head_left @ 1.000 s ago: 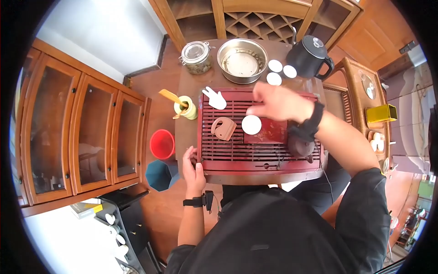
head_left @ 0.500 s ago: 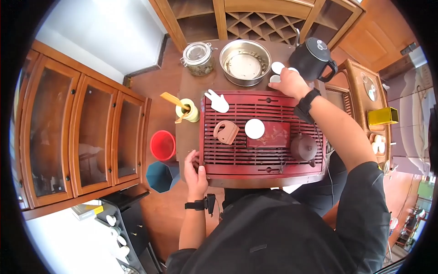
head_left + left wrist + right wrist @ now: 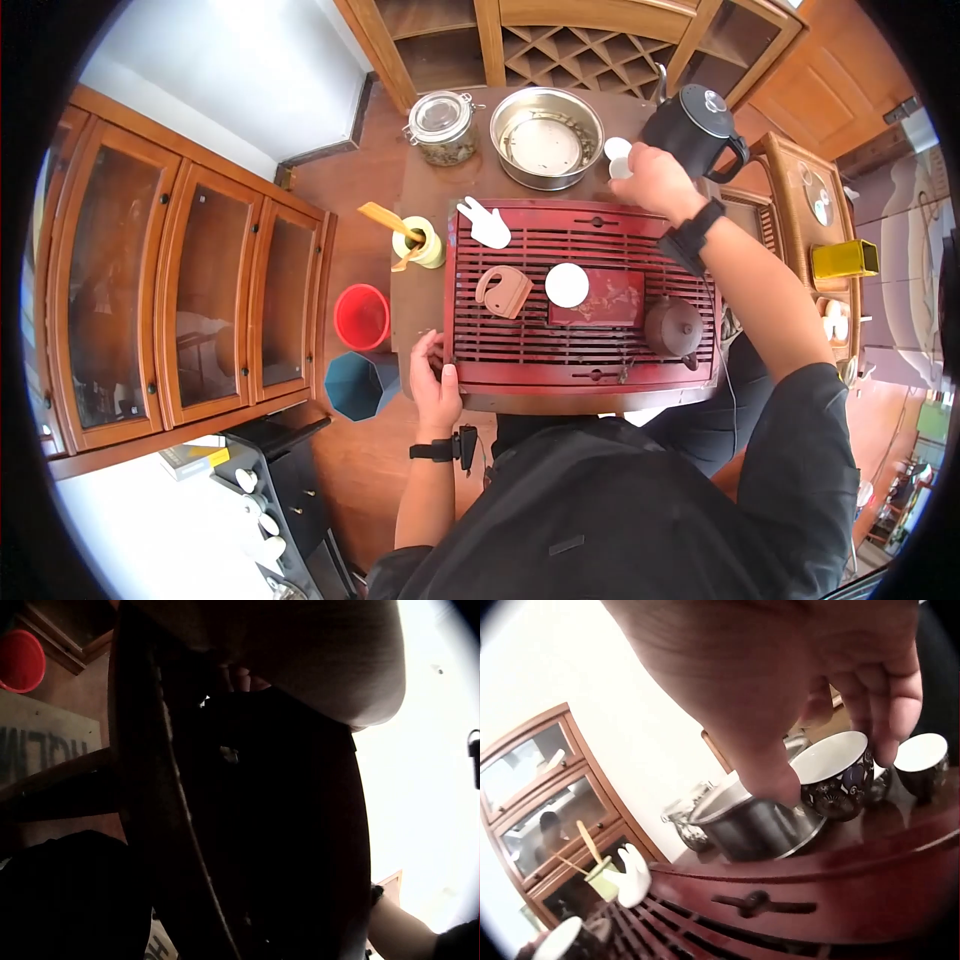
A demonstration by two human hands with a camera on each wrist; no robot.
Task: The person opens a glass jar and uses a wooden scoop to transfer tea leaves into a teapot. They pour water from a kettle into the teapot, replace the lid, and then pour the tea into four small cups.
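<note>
Cup [image 3: 840, 780] pinched by R hand [image 3: 665, 185], just beyond tray's [image 3: 530, 377] far edge; L hand [image 3: 437, 392] noted at near-L corner, grip unclear.

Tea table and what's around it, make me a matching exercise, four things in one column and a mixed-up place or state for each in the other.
1. teapot
2. glass jar
3. red bin
4. right hand

A. beside the blue bin
B. holding a patterned cup
C. on the slatted tray
D. left of the steel bowl

Pairs: 1-C, 2-D, 3-A, 4-B
</note>
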